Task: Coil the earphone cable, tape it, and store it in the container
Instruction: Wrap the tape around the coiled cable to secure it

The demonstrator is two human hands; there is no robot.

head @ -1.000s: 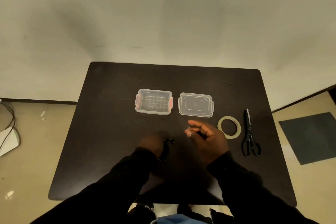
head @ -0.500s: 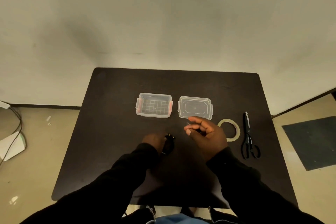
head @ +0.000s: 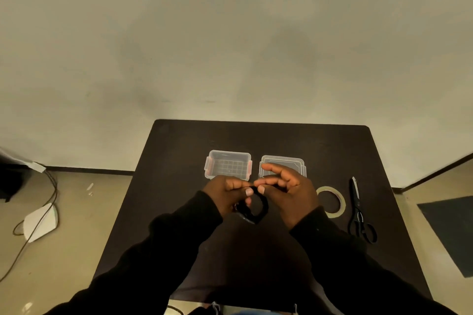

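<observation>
Above the middle of the dark table [head: 179, 161], both my hands hold a black earphone cable [head: 263, 208] wound into a loop. My left hand [head: 226, 194] grips the loop's left side. My right hand [head: 289, 192] pinches its top with thumb and forefinger, other fingers spread. Just beyond my hands stands the clear open container [head: 227, 167] with reddish latches. Its clear lid [head: 298, 162] lies to the right, partly hidden by my right hand. The tape roll [head: 335, 206] lies right of my right hand.
Black scissors [head: 358, 215] lie at the table's right side, beyond the tape roll. On the floor to the left are a white device [head: 41, 222] and a dark cord [head: 33, 235]. A dark mat [head: 450, 227] lies on the floor at right.
Both hands have lifted from the table and come together, with the coiled cable now held between them. My head has tilted up, so the table sits lower in view.
</observation>
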